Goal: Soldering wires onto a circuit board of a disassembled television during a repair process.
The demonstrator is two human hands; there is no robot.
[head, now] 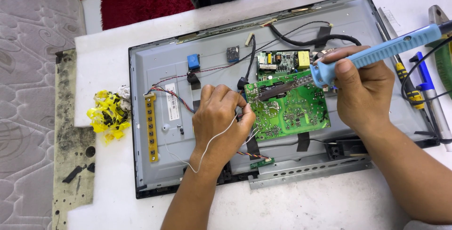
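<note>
My left hand (220, 117) comes up from the bottom edge, wrist bent, fingers curled narrow, pinching thin white solder wire (207, 146) at the left edge of the green circuit board (289, 110). Board lies tilted on the grey monitor back panel (160, 65), bare white table (301, 206) below. My right hand (362, 91) reaches from the right, wrapped round the blue soldering iron (376, 51), tip on the board.

circuit board (289, 112) on panel (160, 69), tape scraps (109, 116) left
</note>
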